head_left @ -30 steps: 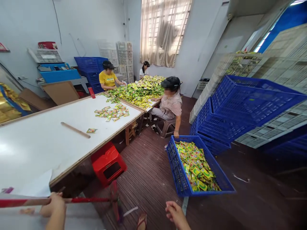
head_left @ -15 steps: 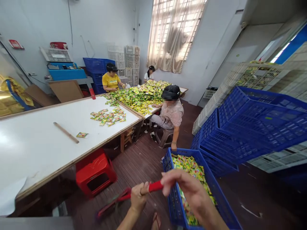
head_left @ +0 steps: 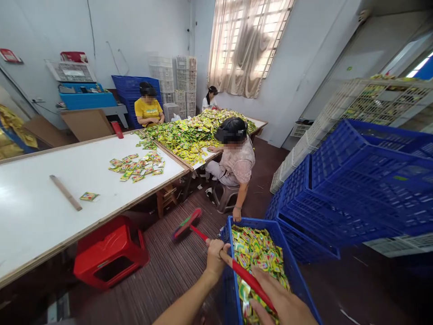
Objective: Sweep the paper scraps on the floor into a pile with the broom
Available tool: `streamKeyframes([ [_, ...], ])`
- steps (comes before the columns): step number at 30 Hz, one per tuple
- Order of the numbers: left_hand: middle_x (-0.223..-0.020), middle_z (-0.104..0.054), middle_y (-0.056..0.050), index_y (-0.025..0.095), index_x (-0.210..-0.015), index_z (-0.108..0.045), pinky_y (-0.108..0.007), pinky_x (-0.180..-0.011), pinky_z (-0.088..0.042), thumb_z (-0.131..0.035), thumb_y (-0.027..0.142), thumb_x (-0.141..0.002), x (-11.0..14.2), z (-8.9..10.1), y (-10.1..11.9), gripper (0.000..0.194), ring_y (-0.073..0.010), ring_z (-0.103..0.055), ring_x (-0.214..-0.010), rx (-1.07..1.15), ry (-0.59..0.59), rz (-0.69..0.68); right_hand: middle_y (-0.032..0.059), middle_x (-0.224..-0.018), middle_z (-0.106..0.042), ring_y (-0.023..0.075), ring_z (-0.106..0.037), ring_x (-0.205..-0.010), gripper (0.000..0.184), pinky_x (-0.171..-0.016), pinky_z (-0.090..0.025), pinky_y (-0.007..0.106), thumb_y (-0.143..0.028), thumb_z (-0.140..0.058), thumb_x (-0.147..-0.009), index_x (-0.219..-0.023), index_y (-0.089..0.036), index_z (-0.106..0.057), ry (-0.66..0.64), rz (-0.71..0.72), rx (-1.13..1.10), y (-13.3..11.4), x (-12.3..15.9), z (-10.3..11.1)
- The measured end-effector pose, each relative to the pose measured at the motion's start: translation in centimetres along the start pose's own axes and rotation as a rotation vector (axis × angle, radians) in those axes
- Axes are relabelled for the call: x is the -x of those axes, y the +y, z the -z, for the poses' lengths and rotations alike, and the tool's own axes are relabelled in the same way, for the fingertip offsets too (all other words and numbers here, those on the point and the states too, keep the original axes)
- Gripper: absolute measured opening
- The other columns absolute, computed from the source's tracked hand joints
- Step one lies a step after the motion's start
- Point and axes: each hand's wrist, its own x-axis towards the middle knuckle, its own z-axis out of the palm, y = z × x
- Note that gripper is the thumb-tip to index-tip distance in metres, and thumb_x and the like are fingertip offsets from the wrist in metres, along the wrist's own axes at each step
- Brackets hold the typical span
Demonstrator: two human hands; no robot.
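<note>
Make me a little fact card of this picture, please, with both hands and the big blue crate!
Left grip: shut around the red broom
Right grip: at the broom's near end; how tightly, I can't tell
Broom head: between the red stool and the blue crate
Inside crate: many yellow-green packets
Other person's hand: on the crate's rim
White table: wooden stick, loose packets, big heap farther back
</note>
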Motion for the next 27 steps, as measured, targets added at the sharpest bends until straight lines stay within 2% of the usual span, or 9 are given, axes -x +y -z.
streamKeyframes([
  [3, -0.057, -0.05, 0.001, 0.018, -0.054, -0.039, -0.024, -0.062, -0.033, -0.045, 0.034, -0.094, -4.0, -3.6, -1.6, 0.044, -0.0125, -0.045, -0.058, 0.029, 0.02, 0.119, 0.018, -0.116, -0.064, 0.0301, -0.063, -0.105, 0.046, -0.09, -0.052, 0.045, -0.026, -0.032, -0.093, -0.126, -0.008, -0.059, 0.063, -0.026, 0.048, 0.8, -4.6, 2.3],
  [6, -0.06, -0.052, 0.0, 0.018, -0.056, -0.039, -0.026, -0.066, -0.033, -0.044, 0.034, -0.095, -9.7, -7.4, -3.8, 0.041, -0.0141, -0.047, -0.062, 0.027, 0.036, 0.203, 0.0134, -0.103, -0.069, 0.0283, -0.064, -0.093, 0.041, -0.083, -0.05, 0.043, -0.027, -0.034, -0.093, -0.114, -0.014, -0.066, 0.128, -0.005, 0.024, 1.2, -11.8, 6.5],
  [10, -0.064, -0.056, -0.001, 0.019, -0.06, -0.043, -0.028, -0.067, -0.032, -0.045, 0.033, -0.094, -20.1, -12.5, -8.3, 0.036, -0.016, -0.05, -0.065, 0.042, 0.026, 0.274, 0.0068, -0.078, -0.071, 0.0234, -0.066, -0.07, 0.036, -0.064, -0.047, 0.033, -0.038, -0.039, -0.092, -0.088, -0.018, -0.069, 0.214, -0.036, -0.052, 3.7, -25.1, 12.3],
  [14, -0.062, -0.055, -0.001, 0.02, -0.06, -0.044, -0.027, -0.061, -0.03, -0.043, 0.034, -0.094, -30.8, -16.4, -14.6, 0.037, -0.0164, -0.05, -0.062, 0.058, 0.028, 0.35, 0.0041, -0.062, -0.067, 0.022, -0.065, -0.059, 0.033, -0.06, -0.046, 0.031, -0.04, -0.041, -0.088, -0.083, -0.018, -0.065, 0.212, -0.105, -0.125, 5.8, -39.3, 16.0],
  [16, -0.061, -0.054, 0.0, 0.02, -0.06, -0.043, -0.026, -0.06, -0.03, -0.041, 0.035, -0.095, -34.8, -17.7, -17.7, 0.038, -0.0157, -0.049, -0.062, 0.063, 0.019, 0.374, 0.0043, -0.062, -0.067, 0.0218, -0.065, -0.058, 0.031, -0.06, -0.046, 0.031, -0.04, -0.041, -0.087, -0.083, -0.018, -0.063, 0.204, -0.126, -0.115, 6.0, -44.9, 16.6],
  [18, -0.06, -0.053, 0.0, 0.02, -0.059, -0.041, -0.026, -0.061, -0.03, -0.04, 0.036, -0.095, -37.7, -18.7, -20.2, 0.039, -0.0152, -0.049, -0.061, 0.06, 0.006, 0.39, 0.0046, -0.063, -0.067, 0.0221, -0.065, -0.059, 0.032, -0.06, -0.046, 0.031, -0.042, -0.04, -0.088, -0.083, -0.019, -0.062, 0.193, -0.136, -0.088, 6.3, -48.9, 16.6],
  [22, -0.061, -0.053, 0.0, 0.02, -0.058, -0.039, -0.026, -0.065, -0.032, -0.04, 0.034, -0.095, -41.0, -20.5, -23.5, 0.04, -0.0142, -0.049, -0.061, 0.049, -0.006, 0.42, 0.0051, -0.066, -0.068, 0.024, -0.067, -0.066, 0.035, -0.062, -0.043, 0.031, -0.043, -0.038, -0.091, -0.085, -0.019, -0.063, 0.23, -0.127, -0.042, 7.4, -53.5, 16.0],
  [27, -0.061, -0.054, 0.0, 0.019, -0.062, -0.045, -0.024, -0.064, -0.032, -0.035, 0.038, -0.097, -44.8, -21.9, -26.8, 0.041, -0.0137, -0.049, -0.063, 0.032, 0.041, 0.501, 0.0054, -0.071, -0.069, 0.0216, -0.066, -0.066, 0.025, -0.064, -0.041, 0.03, -0.03, -0.041, -0.091, -0.085, -0.018, -0.063, 0.199, -0.073, 0.049, 7.2, -59.5, 16.5],
])
